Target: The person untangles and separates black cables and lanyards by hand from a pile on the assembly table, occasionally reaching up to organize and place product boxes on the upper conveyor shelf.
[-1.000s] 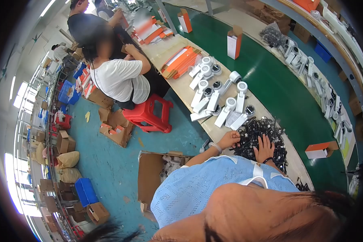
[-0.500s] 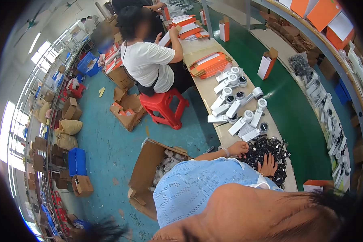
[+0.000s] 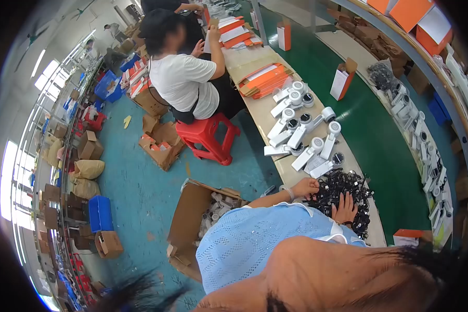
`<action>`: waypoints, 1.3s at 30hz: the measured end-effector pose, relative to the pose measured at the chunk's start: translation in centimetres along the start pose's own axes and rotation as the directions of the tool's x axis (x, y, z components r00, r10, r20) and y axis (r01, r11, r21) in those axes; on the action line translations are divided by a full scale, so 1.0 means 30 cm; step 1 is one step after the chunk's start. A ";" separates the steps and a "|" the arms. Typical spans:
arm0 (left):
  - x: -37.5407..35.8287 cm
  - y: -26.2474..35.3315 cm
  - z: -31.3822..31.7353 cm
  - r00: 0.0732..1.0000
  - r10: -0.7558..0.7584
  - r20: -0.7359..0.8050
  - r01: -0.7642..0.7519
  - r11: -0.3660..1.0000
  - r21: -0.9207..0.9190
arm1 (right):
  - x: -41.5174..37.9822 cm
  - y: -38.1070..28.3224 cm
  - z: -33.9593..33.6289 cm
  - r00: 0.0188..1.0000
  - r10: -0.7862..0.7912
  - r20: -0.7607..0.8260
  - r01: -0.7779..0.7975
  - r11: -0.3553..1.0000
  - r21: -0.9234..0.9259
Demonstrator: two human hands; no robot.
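A heaped pile of short black cables (image 3: 334,183) with small metal-looking ends lies on the near end of the pale worktable (image 3: 291,171). At the pile's left edge, my left hand (image 3: 305,187) has its fingers pinched together on what looks like one black cable, mostly hidden by the fingers. My right hand (image 3: 344,209) lies flat on the pile with its fingers stretched out, holding nothing visible. Just beyond the pile are several white devices (image 3: 311,154) with round heads, some with dark round faces.
A green conveyor belt (image 3: 366,161) runs along the table, carrying an upright orange-and-white box (image 3: 342,80). Further up the table, a co-worker in a white shirt (image 3: 179,78) sits on a red stool (image 3: 205,136). An open carton (image 3: 192,200) with white parts stands on the floor beside me.
The view has shifted slightly. My right hand's fingers have drawn a little closer together, while my left hand stays at the pile's edge. The co-worker has tipped a box more upright.
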State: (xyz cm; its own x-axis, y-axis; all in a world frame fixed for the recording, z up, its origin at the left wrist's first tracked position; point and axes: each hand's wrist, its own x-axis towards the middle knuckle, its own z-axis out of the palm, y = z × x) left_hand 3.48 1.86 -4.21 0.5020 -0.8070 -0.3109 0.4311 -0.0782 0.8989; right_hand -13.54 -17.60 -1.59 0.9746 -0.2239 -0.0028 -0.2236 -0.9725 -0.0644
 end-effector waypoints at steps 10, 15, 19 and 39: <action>0.005 -0.010 0.000 1.000 -0.022 -0.013 0.021 0.999 -0.034 | -0.002 -0.005 -0.013 1.000 0.015 0.008 -0.015 0.999 0.042; 0.003 -0.006 0.003 0.999 -0.024 -0.028 0.024 0.999 -0.022 | -0.002 -0.019 -0.043 0.999 0.022 0.025 -0.023 0.999 0.027; 0.004 -0.009 0.001 0.999 -0.023 -0.022 0.023 1.000 -0.018 | -0.002 -0.018 -0.040 1.000 0.022 0.016 -0.023 0.999 0.033; -0.005 0.008 0.005 0.999 -0.038 -0.024 0.038 0.999 0.001 | -0.004 -0.018 -0.041 1.000 0.022 -0.002 -0.022 0.999 0.034</action>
State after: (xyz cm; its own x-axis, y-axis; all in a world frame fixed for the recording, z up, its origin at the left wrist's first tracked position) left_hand 3.39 1.89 -3.89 0.5032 -0.7892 -0.3520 0.4492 -0.1091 0.8868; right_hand -13.55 -17.11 -0.33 0.9694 -0.2453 -0.0025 -0.2444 -0.9647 -0.0978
